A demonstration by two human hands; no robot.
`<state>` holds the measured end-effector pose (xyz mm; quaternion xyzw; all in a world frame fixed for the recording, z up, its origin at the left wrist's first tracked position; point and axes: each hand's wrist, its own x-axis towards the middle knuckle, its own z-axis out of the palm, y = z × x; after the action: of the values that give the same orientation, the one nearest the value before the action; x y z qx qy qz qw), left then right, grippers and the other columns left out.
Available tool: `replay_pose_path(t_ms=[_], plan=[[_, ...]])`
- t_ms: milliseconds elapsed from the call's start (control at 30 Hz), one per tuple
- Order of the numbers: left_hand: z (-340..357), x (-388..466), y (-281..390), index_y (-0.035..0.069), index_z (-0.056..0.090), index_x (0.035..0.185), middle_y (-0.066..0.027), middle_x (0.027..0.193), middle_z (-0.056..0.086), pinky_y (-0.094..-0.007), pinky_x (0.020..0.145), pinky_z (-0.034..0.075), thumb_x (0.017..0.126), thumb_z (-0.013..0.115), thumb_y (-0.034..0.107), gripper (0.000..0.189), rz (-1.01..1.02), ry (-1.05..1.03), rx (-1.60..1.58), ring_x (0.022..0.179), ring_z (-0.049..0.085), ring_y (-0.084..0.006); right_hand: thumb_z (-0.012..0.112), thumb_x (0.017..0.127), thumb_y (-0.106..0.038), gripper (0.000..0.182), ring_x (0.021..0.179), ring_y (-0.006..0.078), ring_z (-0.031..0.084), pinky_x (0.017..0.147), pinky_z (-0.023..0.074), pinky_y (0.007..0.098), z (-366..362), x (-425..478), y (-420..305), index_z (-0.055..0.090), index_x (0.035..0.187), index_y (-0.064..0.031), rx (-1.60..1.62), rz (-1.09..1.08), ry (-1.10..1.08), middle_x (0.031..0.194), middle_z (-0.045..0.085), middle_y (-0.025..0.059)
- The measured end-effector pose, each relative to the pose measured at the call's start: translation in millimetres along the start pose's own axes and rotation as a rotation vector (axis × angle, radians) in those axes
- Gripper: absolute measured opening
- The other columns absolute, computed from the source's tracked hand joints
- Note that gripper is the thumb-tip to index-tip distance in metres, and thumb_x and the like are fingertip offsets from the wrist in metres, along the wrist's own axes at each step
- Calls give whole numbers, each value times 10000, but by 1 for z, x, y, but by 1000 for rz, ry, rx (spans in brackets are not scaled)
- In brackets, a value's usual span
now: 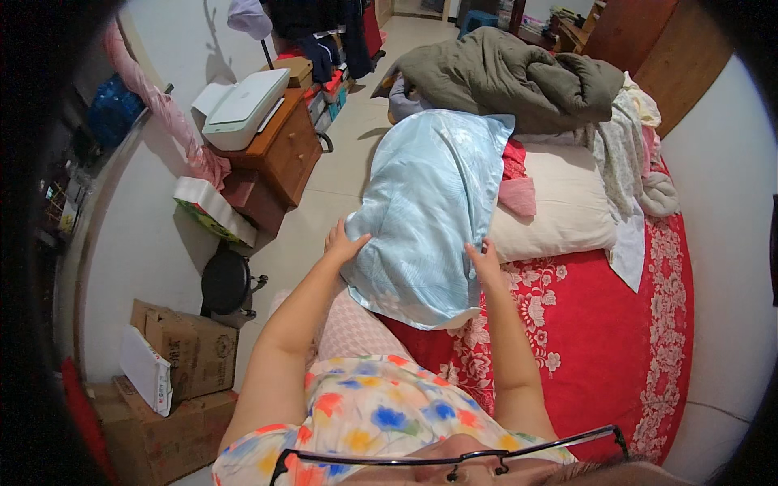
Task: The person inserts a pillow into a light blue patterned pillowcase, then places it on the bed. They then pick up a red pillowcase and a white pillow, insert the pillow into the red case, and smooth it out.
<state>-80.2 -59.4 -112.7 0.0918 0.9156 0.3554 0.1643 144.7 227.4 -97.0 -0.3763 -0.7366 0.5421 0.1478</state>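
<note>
A pillow in a light blue patterned case (425,200) lies lengthwise in front of me, over the left side of the bed. My left hand (349,244) grips its left edge, thumb on top of the fabric. On the opposite edge is my right hand (484,261), thumb and fingers holding the cloth. The near hem of the case hangs loose above my lap. A cream pillow (556,206) rests just right of the blue one. Between them, red cloth (513,159) and a pink cloth (518,197) stick out.
A red floral sheet (595,340) covers the bed. Farther back lies a bunched olive-green quilt (492,79), with piled clothes (620,152) at its right. To the left stand a wooden cabinet (298,152) bearing a white printer (246,109), a black round stool (226,282) and cardboard boxes (194,352).
</note>
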Motion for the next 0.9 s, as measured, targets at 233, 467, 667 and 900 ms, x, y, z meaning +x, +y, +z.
replay_pose_path(t_ms=[233,467,667,900], plan=[[8,-18,11,-16,525,1185,-243,1129,615,-409,884,474,756,736,426,651,117,53,-247,1051,602,-364,625,871,-199,261,820,338,565,752,442,415,8,-4,-31,469,942,-2,-175,-285,186,893,573,204],[-47,-101,87,-9,547,1081,-231,1049,623,-435,825,477,757,740,422,573,403,-6,-28,959,602,-400,581,894,-132,156,768,406,581,683,438,475,-92,-2,17,487,937,-16,-337,-338,562,814,599,220],[-34,-88,50,100,576,1187,-211,1173,579,-417,914,454,772,707,467,570,362,-325,121,1120,536,-355,604,861,-109,228,903,411,584,781,451,479,-100,-1,63,511,1056,-36,-663,-89,217,961,608,222],[25,-140,43,219,309,1471,-236,1507,212,-530,1078,294,726,729,519,906,747,-292,704,1360,246,-444,645,853,-294,528,1238,390,418,1017,346,487,-46,-10,-3,480,1296,-57,-630,-430,337,1343,430,222]])
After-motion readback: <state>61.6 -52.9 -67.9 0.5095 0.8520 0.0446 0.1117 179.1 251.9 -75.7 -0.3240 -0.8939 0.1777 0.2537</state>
